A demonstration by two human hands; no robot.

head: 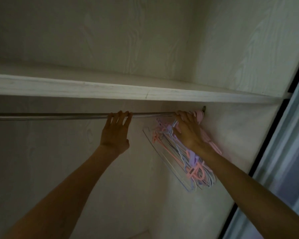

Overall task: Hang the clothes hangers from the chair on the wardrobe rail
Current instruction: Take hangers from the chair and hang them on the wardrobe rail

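A metal wardrobe rail runs across under a white shelf. A bunch of several pink, purple and white plastic hangers hangs from the rail's right end, close to the side wall. My left hand reaches up with its fingers hooked over the rail, left of the hangers. My right hand lies against the bunch near the hooks, fingertips up at the rail; whether it grips the hooks is hidden. The chair is out of sight.
A white shelf sits just above the rail. The wardrobe's right side wall is next to the hangers. A dark-framed sliding door edge runs down the right.
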